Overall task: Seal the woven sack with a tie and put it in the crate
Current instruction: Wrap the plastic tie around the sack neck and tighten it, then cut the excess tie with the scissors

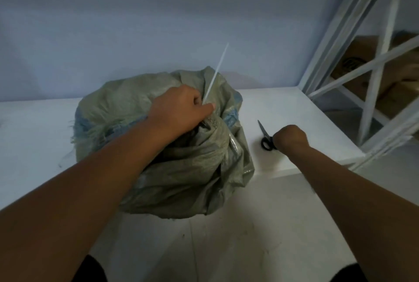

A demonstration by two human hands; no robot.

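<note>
Your left hand (pixel 181 109) is gripping the gathered neck of the woven sack (pixel 181 168), with the fingers curling round the bunched fabric and the thumb lying along the top of it. The white tie (pixel 215 73) is rising out of this grip beside the thumb and is leaning up and to the right, with its free end standing clear of the sack in front of the wall (pixel 136 21).

The sack is sitting on the white table (pixel 283 105). Its near side is overhanging the table's front edge above the floor (pixel 226 247). The grey-green fabric is lying in loose folds, and frayed fibres are showing on its left side.

Your right hand (pixel 291 137) is resting on the table to the right of the sack, apart from it. Its fingers are curling down over the black handles of the scissors (pixel 265 139), and the fingertips are hidden beneath the hand. The scissor blades are lying flat on the table and are pointing away from you.

A white metal rack (pixel 374 77) is standing at the right, with a cardboard box (pixel 353 62) showing behind its bars.
</note>
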